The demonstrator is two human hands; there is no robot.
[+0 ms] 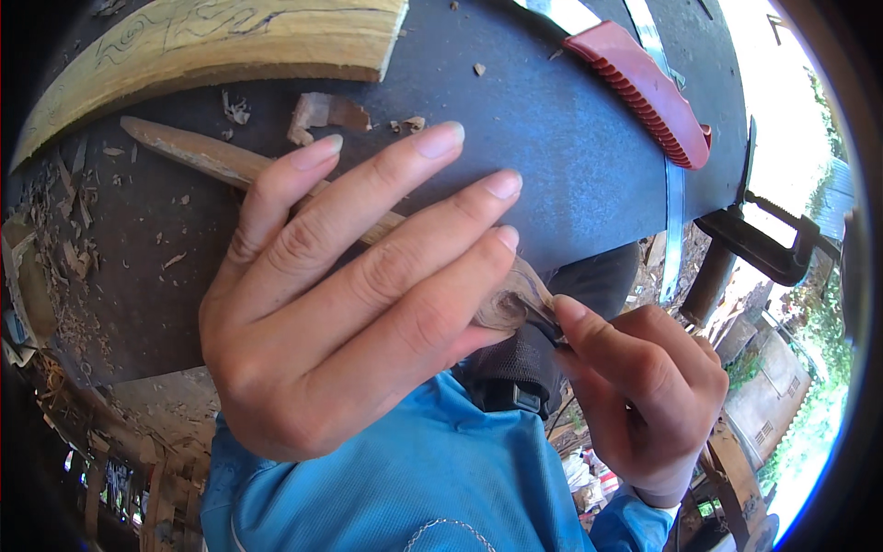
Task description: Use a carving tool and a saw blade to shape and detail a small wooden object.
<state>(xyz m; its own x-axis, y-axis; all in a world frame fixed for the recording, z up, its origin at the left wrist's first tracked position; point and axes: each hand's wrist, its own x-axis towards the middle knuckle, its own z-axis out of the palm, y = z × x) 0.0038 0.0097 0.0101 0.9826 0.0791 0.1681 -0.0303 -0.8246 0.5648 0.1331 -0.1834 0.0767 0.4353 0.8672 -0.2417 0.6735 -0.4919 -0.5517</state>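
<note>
My left hand spans a long carved wooden piece, holding it with fingers spread over it and thumb at its curled end. The piece's tapered tip points to the upper left. My right hand is closed on a thin dark tool, mostly hidden in the fingers, whose top meets the right edge of the curled end. A curved pale plank with drawn patterns lies above, near a wood shaving.
A dark worktable carries scattered chips. At upper right lie a red ribbed plastic object and a metal straight bar near the edge, where a black clamp is fixed. My clothed lap shows below, with cluttered ground around it.
</note>
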